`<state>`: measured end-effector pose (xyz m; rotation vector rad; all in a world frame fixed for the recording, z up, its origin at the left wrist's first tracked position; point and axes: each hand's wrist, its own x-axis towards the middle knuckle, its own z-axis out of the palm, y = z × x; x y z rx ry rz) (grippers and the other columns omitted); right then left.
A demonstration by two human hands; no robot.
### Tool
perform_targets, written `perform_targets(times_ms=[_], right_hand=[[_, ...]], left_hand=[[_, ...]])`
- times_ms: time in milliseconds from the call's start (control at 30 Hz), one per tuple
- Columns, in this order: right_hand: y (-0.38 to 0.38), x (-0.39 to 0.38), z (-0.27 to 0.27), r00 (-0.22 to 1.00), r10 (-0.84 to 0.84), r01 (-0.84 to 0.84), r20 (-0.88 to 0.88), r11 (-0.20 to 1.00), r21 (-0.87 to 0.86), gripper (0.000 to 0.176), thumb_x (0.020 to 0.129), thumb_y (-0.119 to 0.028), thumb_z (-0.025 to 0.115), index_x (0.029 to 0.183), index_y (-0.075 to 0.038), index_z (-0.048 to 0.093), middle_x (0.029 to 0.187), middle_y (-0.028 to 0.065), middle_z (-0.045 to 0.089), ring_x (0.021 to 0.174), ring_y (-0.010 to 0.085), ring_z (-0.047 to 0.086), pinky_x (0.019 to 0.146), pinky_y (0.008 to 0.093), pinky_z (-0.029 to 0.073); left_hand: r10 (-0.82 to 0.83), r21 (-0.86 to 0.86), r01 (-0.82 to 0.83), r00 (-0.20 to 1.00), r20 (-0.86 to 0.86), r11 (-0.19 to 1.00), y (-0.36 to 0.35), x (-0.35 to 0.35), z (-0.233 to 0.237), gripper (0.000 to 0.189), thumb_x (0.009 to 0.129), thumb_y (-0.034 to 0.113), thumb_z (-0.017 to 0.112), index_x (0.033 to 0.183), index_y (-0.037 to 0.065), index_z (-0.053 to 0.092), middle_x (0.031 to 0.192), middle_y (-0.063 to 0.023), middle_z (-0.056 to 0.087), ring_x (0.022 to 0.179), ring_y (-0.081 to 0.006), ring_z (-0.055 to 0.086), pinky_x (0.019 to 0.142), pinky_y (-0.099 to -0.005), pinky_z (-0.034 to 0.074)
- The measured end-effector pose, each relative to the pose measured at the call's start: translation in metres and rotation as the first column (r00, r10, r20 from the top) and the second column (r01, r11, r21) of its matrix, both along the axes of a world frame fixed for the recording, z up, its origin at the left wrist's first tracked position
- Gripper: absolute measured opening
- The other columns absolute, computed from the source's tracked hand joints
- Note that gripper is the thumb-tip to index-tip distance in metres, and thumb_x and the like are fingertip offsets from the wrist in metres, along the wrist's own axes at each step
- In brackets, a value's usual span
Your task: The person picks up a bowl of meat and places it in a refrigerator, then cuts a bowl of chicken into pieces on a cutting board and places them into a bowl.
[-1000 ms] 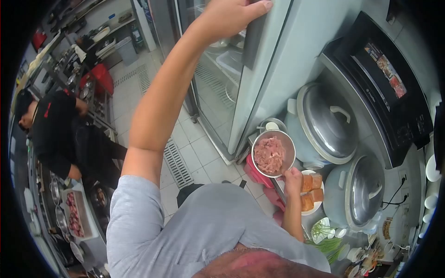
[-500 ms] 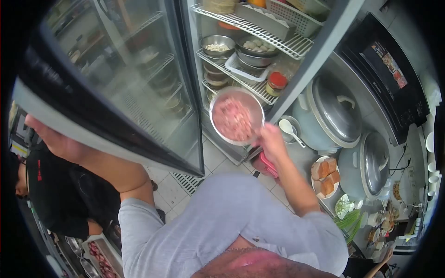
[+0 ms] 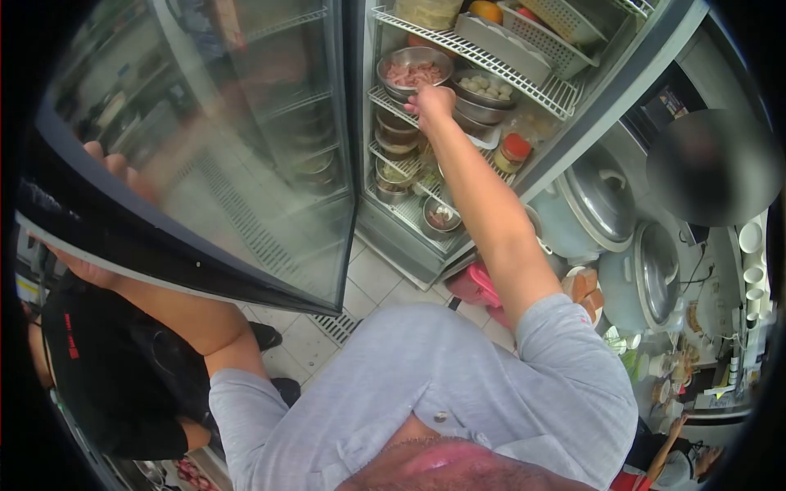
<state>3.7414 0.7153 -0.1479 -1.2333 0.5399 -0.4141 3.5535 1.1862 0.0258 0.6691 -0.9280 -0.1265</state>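
A glass-fronted fridge door (image 3: 246, 188) swings open on my left. My left hand (image 3: 92, 268) is wrapped round its outer edge, and some of its fingers show through the glass. Inside the fridge, my right hand (image 3: 432, 101) is closed at the near rim of a metal bowl (image 3: 393, 59) of raw cut meat (image 3: 411, 75). That bowl sits at the left of a wire shelf (image 3: 467, 150), apparently on top of another bowl. To its right, a metal bowl of pale round balls (image 3: 485, 85) rests on other bowls. A red-lidded jar (image 3: 513, 150) stands further right.
White baskets (image 3: 544, 41) fill the shelf above, and smaller metal bowls (image 3: 440, 214) the lower shelves. Large lidded pots (image 3: 602, 196) and a plate of brown blocks (image 3: 583, 288) stand to the right. A person in black (image 3: 106, 368) is close on the left, behind the door.
My right hand has carried the bowl of meat forward from in front of the fridge onto the shelf. My left hand stays on the open door.
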Motion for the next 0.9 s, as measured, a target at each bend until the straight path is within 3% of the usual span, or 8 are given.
perform_targets(times_ms=[233, 300, 333, 433, 467, 567, 733, 900], right_hand=[[-0.013, -0.003, -0.017, 0.998, 0.01, -0.013, -0.068, 0.999, -0.048, 0.027, 0.099, -0.013, 0.065, 0.109, 0.012, 0.061, 0.098, 0.0206, 0.068, 0.074, 0.0278, 0.071, 0.057, 0.037, 0.061], [-0.012, -0.02, -0.015, 0.997, 0.06, -0.064, -0.047, 0.992, -0.109, 0.028, 0.099, -0.018, 0.069, 0.107, 0.009, 0.064, 0.093, 0.0183, 0.069, 0.073, 0.0254, 0.071, 0.058, 0.0355, 0.06], [-0.008, -0.036, -0.016, 0.996, 0.09, -0.092, -0.02, 0.984, -0.155, 0.029, 0.099, -0.02, 0.07, 0.106, 0.007, 0.065, 0.091, 0.0169, 0.069, 0.073, 0.0238, 0.071, 0.058, 0.0347, 0.06], [0.004, -0.091, -0.048, 0.969, 0.242, -0.218, 0.045, 0.928, -0.301, 0.028, 0.095, -0.026, 0.076, 0.088, 0.0, 0.068, 0.071, 0.0085, 0.07, 0.055, 0.016, 0.065, 0.048, 0.0304, 0.051], [0.007, -0.113, -0.065, 0.946, 0.322, -0.315, -0.029, 0.897, -0.309, 0.028, 0.096, -0.028, 0.075, 0.094, -0.001, 0.069, 0.077, 0.0092, 0.072, 0.062, 0.0165, 0.067, 0.052, 0.0313, 0.054], [0.01, -0.184, -0.135, 0.862, 0.388, -0.479, -0.326, 0.833, -0.277, 0.031, 0.096, -0.032, 0.076, 0.095, -0.001, 0.07, 0.083, 0.0092, 0.074, 0.07, 0.0178, 0.07, 0.056, 0.0326, 0.057], [-0.028, -0.312, -0.248, 0.755, 0.282, -0.451, -0.591, 0.879, -0.156, 0.038, 0.093, -0.037, 0.078, 0.1, 0.0, 0.073, 0.084, 0.0113, 0.072, 0.072, 0.0193, 0.07, 0.057, 0.0364, 0.058], [-0.086, -0.484, -0.271, 0.807, -0.047, -0.034, -0.589, 0.992, -0.124, 0.032, 0.094, -0.034, 0.074, 0.104, -0.003, 0.073, 0.084, 0.0096, 0.071, 0.07, 0.0195, 0.069, 0.056, 0.0342, 0.057]], left_hand=[[0.062, 0.199, -0.128, 0.95, 0.306, 0.972, 0.002, 0.009, 0.008, 0.057, 0.085, 0.027, 0.082, 0.13, 0.007, 0.054, 0.109, -0.0039, 0.055, 0.088, -0.0177, 0.05, 0.074, -0.0312, 0.043], [0.229, 0.24, -0.233, 0.972, 0.046, 0.942, 0.007, -0.006, 0.017, 0.063, 0.087, 0.03, 0.08, 0.136, 0.004, 0.05, 0.12, -0.0084, 0.054, 0.097, -0.0213, 0.05, 0.084, -0.0365, 0.043], [0.366, 0.275, -0.293, 0.89, -0.272, 0.916, 0.015, -0.034, 0.026, 0.068, 0.09, 0.034, 0.078, 0.14, 0.0, 0.046, 0.127, -0.012, 0.051, 0.106, -0.0245, 0.05, 0.094, -0.041, 0.043], [0.107, 0.129, -0.118, 0.991, 0.083, 0.985, -0.002, -0.007, 0.004, 0.09, 0.09, 0.049, 0.077, 0.156, 0.003, 0.036, 0.144, -0.015, 0.051, 0.12, -0.0263, 0.052, 0.111, -0.0471, 0.04], [0.07, 0.092, -0.068, 0.997, -0.017, 0.993, -0.009, -0.017, 0.003, 0.096, 0.088, 0.055, 0.078, 0.156, 0.003, 0.034, 0.146, -0.0166, 0.046, 0.129, -0.0279, 0.048, 0.116, -0.0491, 0.038], [0.335, 0.165, -0.345, 0.939, 0.082, 0.924, -0.055, -0.041, 0.001, 0.08, 0.092, 0.045, 0.077, 0.148, -0.002, 0.046, 0.139, -0.0191, 0.055, 0.127, -0.0293, 0.056, 0.114, -0.0492, 0.044], [0.802, -0.177, -0.899, 0.25, 0.543, 0.401, -0.161, -0.025, -0.011, 0.057, 0.099, 0.03, 0.072, 0.14, -0.006, 0.056, 0.127, -0.0186, 0.065, 0.116, -0.0303, 0.064, 0.112, -0.0469, 0.047], [0.506, 0.249, -0.597, 0.79, 0.347, 0.762, -0.297, -0.02, 0.014, 0.034, 0.103, 0.024, 0.068, 0.123, -0.002, 0.069, 0.099, -0.0023, 0.066, 0.078, -0.007, 0.052, 0.068, -0.0221, 0.03]])
